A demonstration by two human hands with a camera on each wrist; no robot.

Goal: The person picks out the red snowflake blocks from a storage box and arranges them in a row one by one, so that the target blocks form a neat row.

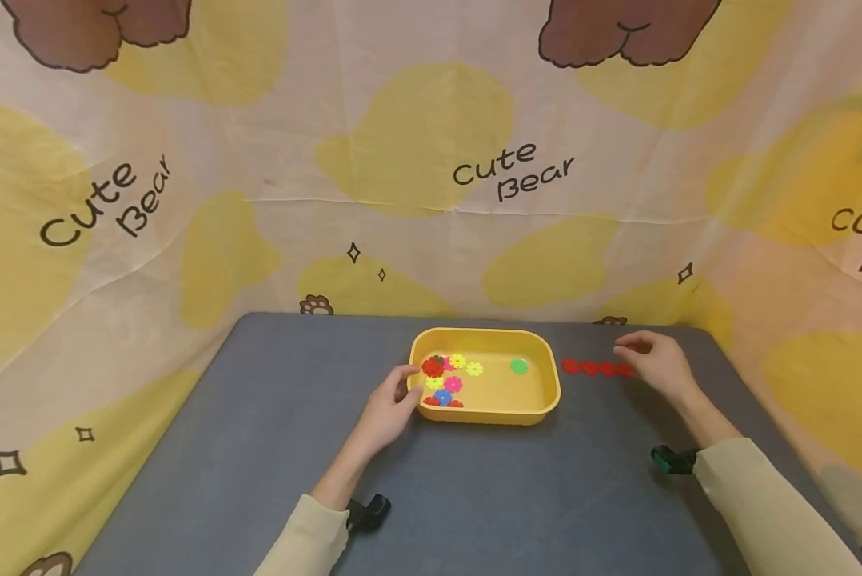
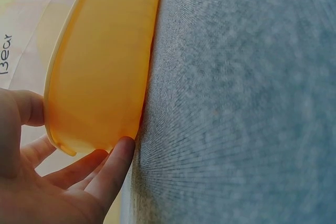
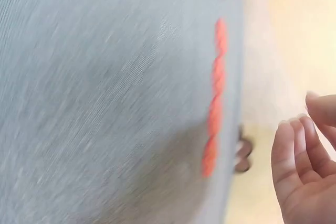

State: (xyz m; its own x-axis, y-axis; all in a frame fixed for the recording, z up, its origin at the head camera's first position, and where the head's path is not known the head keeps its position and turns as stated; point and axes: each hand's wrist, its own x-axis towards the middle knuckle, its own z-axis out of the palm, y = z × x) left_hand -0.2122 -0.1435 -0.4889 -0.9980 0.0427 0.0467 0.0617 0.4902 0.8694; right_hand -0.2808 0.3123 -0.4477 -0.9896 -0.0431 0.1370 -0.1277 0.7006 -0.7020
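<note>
- Red discs (image 1: 591,368), four of them, lie in a row on the worktop (image 1: 539,500), just right of the tray. Edges notched, flower-like.
- Row runs roughly parallel to the back edge, seen from the head. Right wrist view shows the four as one orange-red strip, blurred; cannot tell whether they are linked or only touching.
- Right hand (image 1: 657,364) is raised at the right end of the row, partly in front of the last disc. Grip narrow and empty — fingers bent, a small gap between thumb and fingertips. Its shadow falls over the near end of the strip in the right wrist view.
- Left hand (image 1: 389,408) holds the left end of the tray (image 1: 484,417): digits spread over the end wall, one at the rim, others lower down. Grip is on the tray.
- Tray is yellow, shallow, rounded at the corners, flat on the worktop.
- Inside, most pieces are bunched at the left: a red cluster (image 1: 433,367), a yellow disc (image 1: 474,369), a pink disc (image 1: 453,385), a blue disc (image 1: 442,397), with more red and yellow among them.
- Green disc (image 1: 519,366) lies alone toward the tray's right end.
- Dark straps at both wrists, pale sleeves (image 1: 762,504).
- Backdrop (image 1: 417,136) — printed cloth, yellow blotches, "Cute Bear" lettering.
</note>
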